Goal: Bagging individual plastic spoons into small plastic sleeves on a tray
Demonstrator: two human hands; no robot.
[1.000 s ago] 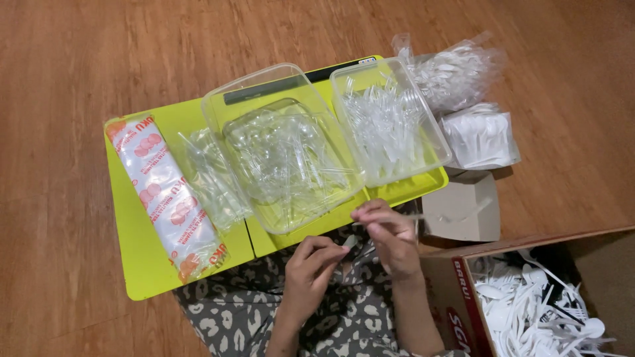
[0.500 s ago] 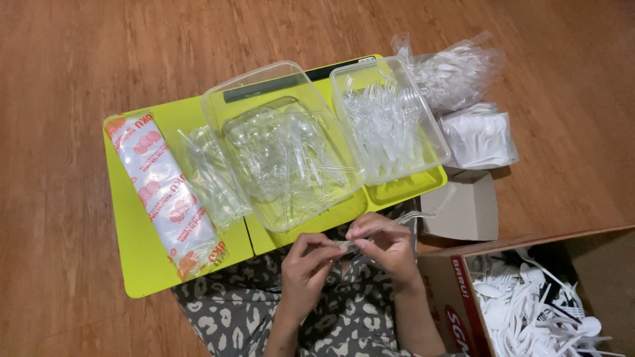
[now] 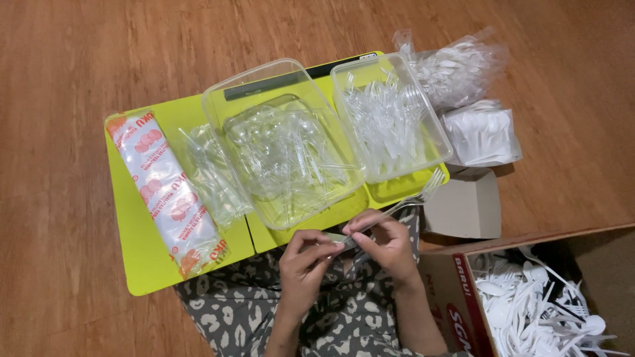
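A clear plastic fork [image 3: 407, 200] is pinched by the right hand [image 3: 383, 241] and left hand [image 3: 305, 259], just below the yellow-green table [image 3: 142, 264], and is best kept steady by its handle.

Two bare hands, the left hand [image 3: 305, 263] and the right hand [image 3: 383, 243], show no rings, watch or sleeves, and below the fingers [image 3: 360, 225] spreads a soft grey garment printed with cream and black leopard spots [image 3: 231, 317].
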